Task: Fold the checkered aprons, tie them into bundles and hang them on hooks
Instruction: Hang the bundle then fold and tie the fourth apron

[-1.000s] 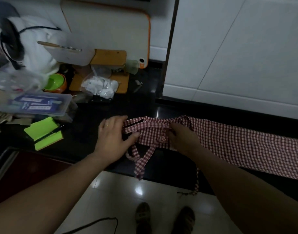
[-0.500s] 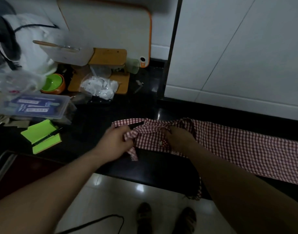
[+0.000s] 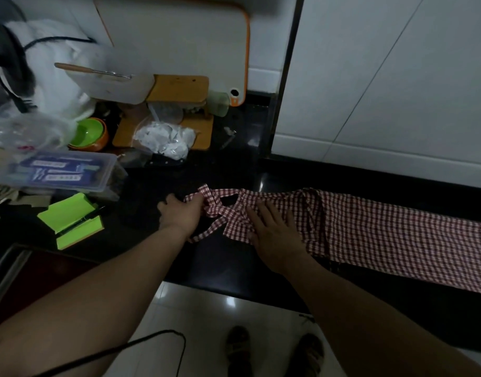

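A red-and-white checkered apron (image 3: 397, 235) lies folded into a long strip on the black counter (image 3: 228, 265), running from the middle to the right edge. Its straps (image 3: 220, 208) spread out at the strip's left end. My left hand (image 3: 181, 213) grips the straps there, fingers curled round the cloth. My right hand (image 3: 274, 232) lies flat on the apron's left end with its fingers straight, pressing the cloth onto the counter. No hooks are in view.
Left on the counter are a green notepad box (image 3: 70, 219), a clear plastic box (image 3: 57, 170), a green bowl (image 3: 88, 133), a white crumpled bag (image 3: 166, 140) on a wooden stand and a cutting board (image 3: 179, 36) leaning on the wall. White tiles rise behind; the floor and my feet lie below.
My left hand has drawn the straps out to the left along the counter. My right hand has opened from a curled hold and now lies flat on the cloth.
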Tool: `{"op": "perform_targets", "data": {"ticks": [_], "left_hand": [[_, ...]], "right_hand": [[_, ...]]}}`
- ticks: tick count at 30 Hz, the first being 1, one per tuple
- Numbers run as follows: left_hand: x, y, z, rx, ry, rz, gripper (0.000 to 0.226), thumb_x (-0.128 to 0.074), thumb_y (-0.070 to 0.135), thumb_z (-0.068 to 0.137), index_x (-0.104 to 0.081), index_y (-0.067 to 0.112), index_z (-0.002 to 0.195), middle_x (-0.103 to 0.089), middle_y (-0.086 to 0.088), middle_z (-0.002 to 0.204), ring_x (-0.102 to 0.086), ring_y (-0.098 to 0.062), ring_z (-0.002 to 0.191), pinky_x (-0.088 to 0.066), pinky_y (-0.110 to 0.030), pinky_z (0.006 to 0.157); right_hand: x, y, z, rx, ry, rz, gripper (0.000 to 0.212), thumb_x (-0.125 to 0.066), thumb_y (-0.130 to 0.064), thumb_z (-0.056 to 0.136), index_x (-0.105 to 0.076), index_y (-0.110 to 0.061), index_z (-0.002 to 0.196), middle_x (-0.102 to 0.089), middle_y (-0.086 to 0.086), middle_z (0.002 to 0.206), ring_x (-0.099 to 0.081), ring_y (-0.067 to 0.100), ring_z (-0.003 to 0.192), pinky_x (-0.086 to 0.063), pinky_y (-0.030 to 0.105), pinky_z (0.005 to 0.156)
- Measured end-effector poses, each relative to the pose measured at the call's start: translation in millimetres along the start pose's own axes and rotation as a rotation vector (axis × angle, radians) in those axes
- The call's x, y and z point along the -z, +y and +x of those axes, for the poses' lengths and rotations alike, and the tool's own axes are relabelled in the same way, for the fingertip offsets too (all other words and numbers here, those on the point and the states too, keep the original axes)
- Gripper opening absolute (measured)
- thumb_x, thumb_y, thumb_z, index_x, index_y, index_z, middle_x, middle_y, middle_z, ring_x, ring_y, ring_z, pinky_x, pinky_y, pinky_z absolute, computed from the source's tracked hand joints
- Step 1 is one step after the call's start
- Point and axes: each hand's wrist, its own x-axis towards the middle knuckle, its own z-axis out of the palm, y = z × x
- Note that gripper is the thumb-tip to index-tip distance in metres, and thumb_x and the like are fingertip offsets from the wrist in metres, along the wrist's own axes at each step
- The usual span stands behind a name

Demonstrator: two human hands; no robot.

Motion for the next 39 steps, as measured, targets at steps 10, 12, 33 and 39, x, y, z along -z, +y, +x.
{"op": "perform_targets", "data": {"ticks": [10, 12, 33, 39], "left_hand": [[-3.6, 63.9, -37.6, -0.301, -0.037, -0.023, 0.021, -0.07, 0.028, 0.092, -0.062, 0.018, 0.077, -0.071, -0.005, 0.079, -0.069, -0.024, 0.075, -0.052, -0.032, 0.071], [-8.7, 81.8, -63.6, -0.352, -0.131, -0.07, 0.02, -0.071, 0.035, 0.093, -0.063, 0.021, 0.082, -0.073, -0.004, 0.089, -0.069, -0.021, 0.083, -0.054, -0.033, 0.076], [-79.9, 36.3, -63.8, -0.093, -0.361, -0.145, 0.051, -0.075, 0.042, 0.094, -0.066, 0.001, 0.124, -0.074, -0.013, 0.117, -0.073, -0.026, 0.096, -0.059, -0.035, 0.084], [-85.4, 66.0, -89.4, -0.23, -0.37, -0.273, 0.008, -0.066, 0.018, 0.095, -0.071, 0.013, 0.093, -0.077, -0.01, 0.091, -0.075, -0.029, 0.088, -0.063, -0.047, 0.084]], "right_hand": [[20.3, -0.6, 1.9, -0.007, 0.018, 0.18, 0.07, -0.043, -0.043, 0.102, -0.021, -0.017, 0.163, -0.011, 0.003, 0.173, -0.009, 0.023, 0.159, -0.014, 0.064, 0.125], [30.0, 3.4, -9.2, -0.085, 0.294, 0.449, 0.071, -0.047, -0.038, 0.09, -0.037, -0.014, 0.157, -0.038, 0.009, 0.162, -0.034, 0.025, 0.15, -0.027, 0.054, 0.123], [3.2, 59.9, -35.7, -0.14, 0.124, 0.078, 0.055, -0.035, -0.038, 0.109, -0.029, -0.019, 0.161, -0.022, -0.001, 0.17, -0.027, 0.026, 0.152, -0.029, 0.049, 0.119], [7.0, 63.7, -28.2, -0.1, 0.199, 0.233, 0.043, -0.041, -0.034, 0.108, -0.052, -0.016, 0.145, -0.044, 0.004, 0.158, -0.045, 0.028, 0.138, -0.039, 0.043, 0.112]]}}
